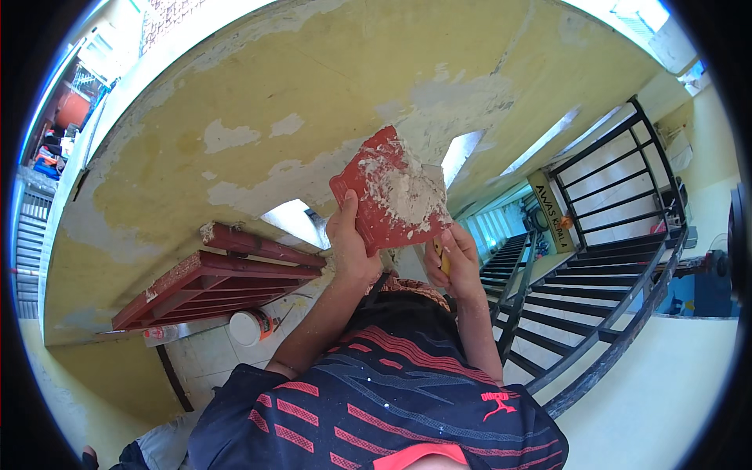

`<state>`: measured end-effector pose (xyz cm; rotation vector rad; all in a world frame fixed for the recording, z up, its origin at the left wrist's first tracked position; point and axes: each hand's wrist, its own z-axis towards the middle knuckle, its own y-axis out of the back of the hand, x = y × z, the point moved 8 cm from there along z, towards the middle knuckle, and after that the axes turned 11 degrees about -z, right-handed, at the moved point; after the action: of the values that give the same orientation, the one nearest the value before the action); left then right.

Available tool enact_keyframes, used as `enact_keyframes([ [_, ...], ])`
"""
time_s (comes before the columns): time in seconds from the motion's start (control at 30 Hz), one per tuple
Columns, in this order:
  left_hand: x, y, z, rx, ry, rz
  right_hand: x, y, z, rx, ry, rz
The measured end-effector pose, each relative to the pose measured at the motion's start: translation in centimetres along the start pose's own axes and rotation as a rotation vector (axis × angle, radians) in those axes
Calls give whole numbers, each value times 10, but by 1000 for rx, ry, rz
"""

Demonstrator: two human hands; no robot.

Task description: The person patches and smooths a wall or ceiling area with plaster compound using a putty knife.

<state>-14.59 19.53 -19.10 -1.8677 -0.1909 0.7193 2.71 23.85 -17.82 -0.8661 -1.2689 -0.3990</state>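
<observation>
In front of my chest, my left hand [350, 235] grips a flat red board [362, 182] by its lower left edge, fingers underneath and thumb along the side. Whitish putty [407, 192] is smeared thickly over the board's middle and right. My right hand [456, 262] is closed round the yellow handle of a putty knife [445, 262] at the board's lower right corner. A greyish flat piece, perhaps its blade, shows past the board's right edge; the board hides the rest.
Ahead stands a yellow wall [313, 78] with pale patches and slot openings. On the left are a dark red slatted frame [211, 290] and, below it on the tiled floor, a white bucket [249, 327]. Black metal stairs and railings [595, 301] run along the right.
</observation>
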Motion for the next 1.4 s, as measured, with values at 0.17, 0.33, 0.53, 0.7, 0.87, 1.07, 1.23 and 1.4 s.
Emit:
enact_keyframes([
  [0.17,-12,-4,4,128,-57,40,13,10,-6,-28,-34,35],
  [0.33,-22,0,2,124,-196,173,53,26,-21,19,-11,-135],
  [0.53,-37,5,0,149,-364,407,73,14,-32,16,-294,-490],
  [0.7,-43,-3,-7,204,-502,605,106,-19,-27,-136,68,-1250],
  [0.87,-43,-10,-15,286,-606,784,105,-46,-21,-117,140,-1534],
  [1.07,-49,-19,-26,433,-810,1166,96,-54,-22,-103,64,-1707],
  [1.23,-50,-17,-33,383,-886,1133,77,-61,-24,-34,13,-1738],
  [1.4,-50,-11,-32,308,-957,985,59,-48,-23,15,126,-1532],
])
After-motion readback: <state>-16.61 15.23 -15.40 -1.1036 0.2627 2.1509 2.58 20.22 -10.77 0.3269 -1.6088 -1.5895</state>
